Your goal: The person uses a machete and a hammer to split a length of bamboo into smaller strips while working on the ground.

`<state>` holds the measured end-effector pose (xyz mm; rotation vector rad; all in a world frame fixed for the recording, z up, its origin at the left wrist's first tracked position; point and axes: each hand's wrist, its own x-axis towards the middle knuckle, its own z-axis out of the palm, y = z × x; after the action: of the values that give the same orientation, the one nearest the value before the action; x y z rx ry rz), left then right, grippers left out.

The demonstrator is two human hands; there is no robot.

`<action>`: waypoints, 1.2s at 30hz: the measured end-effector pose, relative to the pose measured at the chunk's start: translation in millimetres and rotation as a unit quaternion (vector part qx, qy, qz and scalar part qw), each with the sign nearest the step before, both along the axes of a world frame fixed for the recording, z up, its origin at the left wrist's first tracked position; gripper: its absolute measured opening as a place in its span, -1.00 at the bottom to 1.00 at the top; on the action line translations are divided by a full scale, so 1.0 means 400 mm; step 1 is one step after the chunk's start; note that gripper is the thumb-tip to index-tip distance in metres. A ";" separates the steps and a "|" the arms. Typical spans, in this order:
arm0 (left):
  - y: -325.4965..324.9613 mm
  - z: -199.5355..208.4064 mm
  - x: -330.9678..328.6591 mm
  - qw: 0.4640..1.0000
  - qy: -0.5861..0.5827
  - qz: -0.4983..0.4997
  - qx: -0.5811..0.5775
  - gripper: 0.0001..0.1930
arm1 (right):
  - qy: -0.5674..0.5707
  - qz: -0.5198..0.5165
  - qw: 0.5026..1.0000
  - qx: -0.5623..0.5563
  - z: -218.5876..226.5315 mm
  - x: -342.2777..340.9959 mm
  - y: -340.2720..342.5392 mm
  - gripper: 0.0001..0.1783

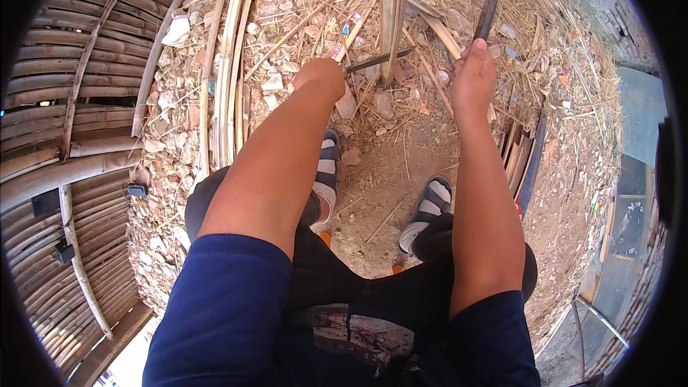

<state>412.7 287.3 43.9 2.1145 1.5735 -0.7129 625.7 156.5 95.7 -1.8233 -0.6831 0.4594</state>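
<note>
My left hand (321, 77) is closed around the grip of a long-bladed knife (367, 64); the grip itself is hidden by the fingers. Its dark blade points right and crosses an upright bamboo piece (389, 11) low down, close to the ground. Long splits run along the bamboo, and the blade tip shows past its right side. I cannot tell whether the blade sits inside a split. My right hand (474, 75) grips a hammer (488, 13) by its dark handle, thumb along the handle. The hammer head is raised at the far right, apart from the bamboo.
Long bamboo strips (228, 64) lie at left, beside a slatted bamboo wall (86, 50). Straw, stones and scraps cover the ground. More strips (517, 154) lie right of my right forearm. My sandalled feet (432, 204) flank bare dirt. A concrete wall (591, 0) bounds the right.
</note>
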 end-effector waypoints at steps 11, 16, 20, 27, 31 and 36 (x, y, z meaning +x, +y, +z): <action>-0.023 0.025 0.007 1.000 -0.021 0.006 0.017 -0.70 | -0.017 0.098 0.961 -0.258 -0.234 -0.057 -0.100 -0.32; -0.025 0.075 0.054 0.998 -0.028 -0.033 0.039 -0.69 | 0.090 0.022 0.979 -0.180 -0.243 0.046 -0.135 -0.31; -0.014 0.166 0.068 0.995 -0.005 -0.088 0.049 -0.69 | 0.160 -0.034 0.982 -0.093 -0.109 0.055 -0.142 -0.36; -0.124 0.241 0.171 0.988 0.039 -0.129 0.069 -0.71 | 0.173 -0.080 0.980 -0.060 -0.047 0.109 -0.214 -0.38; -0.115 0.207 0.199 0.981 0.056 -0.159 0.093 -0.69 | 0.117 -0.060 0.988 -0.075 -0.080 0.129 -0.240 -0.33; -0.124 0.183 0.209 0.979 0.070 -0.155 0.112 -0.68 | 0.043 -0.028 0.991 -0.122 -0.121 0.153 -0.271 -0.35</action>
<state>496.4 237.9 117.1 2.5652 1.4671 -0.8331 687.0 48.2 47.2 -2.0323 -0.5336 0.6030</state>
